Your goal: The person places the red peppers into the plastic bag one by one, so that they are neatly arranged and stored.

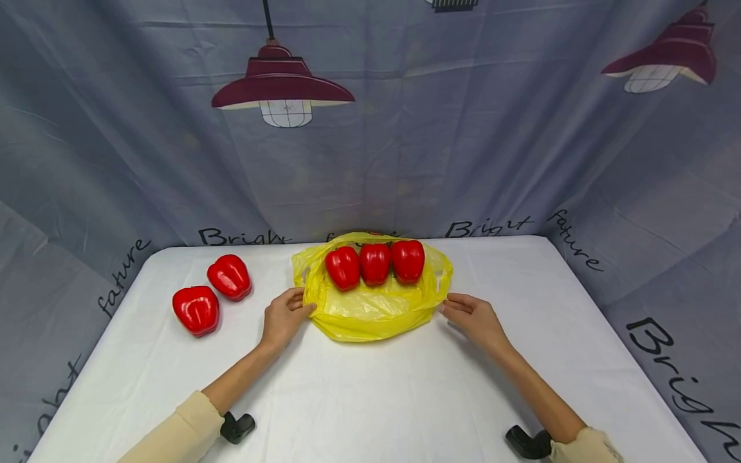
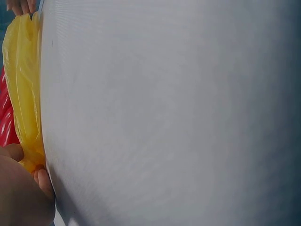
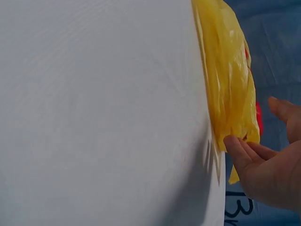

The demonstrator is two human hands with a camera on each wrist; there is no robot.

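On the white tabletop [image 1: 393, 399], at twelve o'clock from me, lies the bag [image 1: 370, 313]: thin, yellow, shiny and wrinkled, its mouth spread wide. Inside, in the far part, three red peppers [image 1: 375, 264] are in a row. My left hand [image 1: 285, 317], at the bag's eight o'clock, pinches its rim. My right hand [image 1: 475, 321], at four o'clock, touches the edge with nearly straight fingers, thumb apart. Two more peppers [image 1: 229, 277] lie at nine o'clock.
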